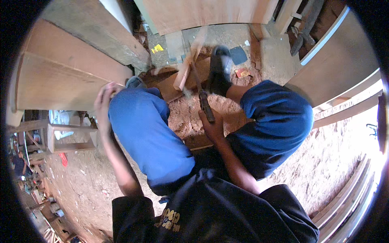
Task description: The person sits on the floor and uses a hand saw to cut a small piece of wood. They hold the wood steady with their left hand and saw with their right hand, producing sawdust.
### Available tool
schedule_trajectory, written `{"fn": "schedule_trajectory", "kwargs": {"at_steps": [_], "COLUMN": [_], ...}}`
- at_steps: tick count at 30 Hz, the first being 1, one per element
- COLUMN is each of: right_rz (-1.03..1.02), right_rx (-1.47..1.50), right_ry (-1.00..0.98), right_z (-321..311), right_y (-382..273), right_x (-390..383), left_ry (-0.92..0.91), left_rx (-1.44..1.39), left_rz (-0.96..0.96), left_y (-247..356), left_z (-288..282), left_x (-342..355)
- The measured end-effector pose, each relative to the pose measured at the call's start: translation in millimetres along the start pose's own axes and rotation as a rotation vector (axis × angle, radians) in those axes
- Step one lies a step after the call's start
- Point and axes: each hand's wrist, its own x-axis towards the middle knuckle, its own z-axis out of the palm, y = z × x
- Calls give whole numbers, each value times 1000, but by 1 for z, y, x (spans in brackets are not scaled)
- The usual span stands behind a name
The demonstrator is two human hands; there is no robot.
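Note:
My right hand (212, 123) is closed round the dark handle of a long narrow-bladed tool (204, 103), held between my knees. Its thin blade points away from me and is smeared by motion. Close to the blade is a narrow wooden strip (184, 75), slanting over a board (167, 86) on the ground. Beside my left knee is my left hand (106, 95), next to the edge of a large wooden panel (67, 83). Blur hides how its fingers are set and whether they touch the panel.
My sandalled right foot (220, 69) is just right of the strip. A pale wooden board (210, 16) stands ahead, and a curved panel (344, 52) rises at right. Planks (344, 198) lie at lower right. A small wooden frame (73, 137) stands at left. Scraps litter the dirt floor.

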Motion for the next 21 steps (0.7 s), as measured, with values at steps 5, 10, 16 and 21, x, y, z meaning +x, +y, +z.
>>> {"fn": "schedule_trajectory", "kwargs": {"at_steps": [5,10,16,21], "right_rz": [-136,57,13,78], "right_rx": [116,228,167,105], "right_ry": [-1,-90,10,48], "right_z": [20,16,27,15], "right_y": [-7,-11,12,-8], "right_x": [-3,-8,12,11], "left_ry": [123,-627,-1208,-898], "left_rx": [-347,-1101,-1123,-1162], "left_rz": [384,794,449,580], "left_y": [142,216,269,193], "left_z": [-50,-8,25,44], "left_x": [-112,-187,-181,-148]}}
